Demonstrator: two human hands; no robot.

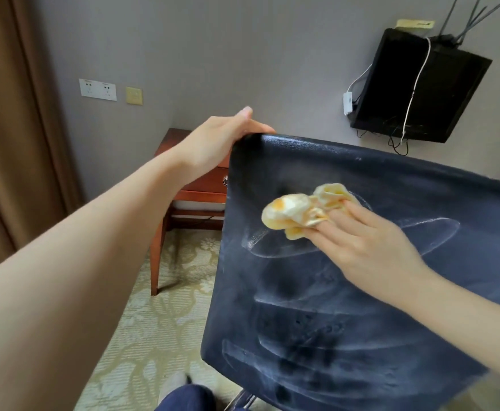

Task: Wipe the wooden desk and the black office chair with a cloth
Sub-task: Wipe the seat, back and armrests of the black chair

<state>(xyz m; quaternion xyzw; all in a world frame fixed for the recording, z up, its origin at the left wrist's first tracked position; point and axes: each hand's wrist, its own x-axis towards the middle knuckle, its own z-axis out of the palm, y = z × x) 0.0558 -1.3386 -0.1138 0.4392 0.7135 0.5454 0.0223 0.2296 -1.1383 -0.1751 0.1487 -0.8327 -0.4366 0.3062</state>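
No legible text, label or number.

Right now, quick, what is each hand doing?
Left hand: grips the top corner of the chair back.
Right hand: holds the cloth against it.

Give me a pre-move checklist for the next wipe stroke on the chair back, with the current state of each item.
1. Chair steadied: left hand grips the top corner of the chair back. Ok.
2. Cloth held: right hand holds the cloth against the chair back. Ok.
3. Cloth spread flat: it is bunched into a wad. Not ok.
4. Coverage: streaks cross the middle and lower part, but none are plain along the top strip. Not ok.
5. Chair base steady: out of view. Cannot tell.
6. Desk wiped: only a corner shows behind the chair. Cannot tell.
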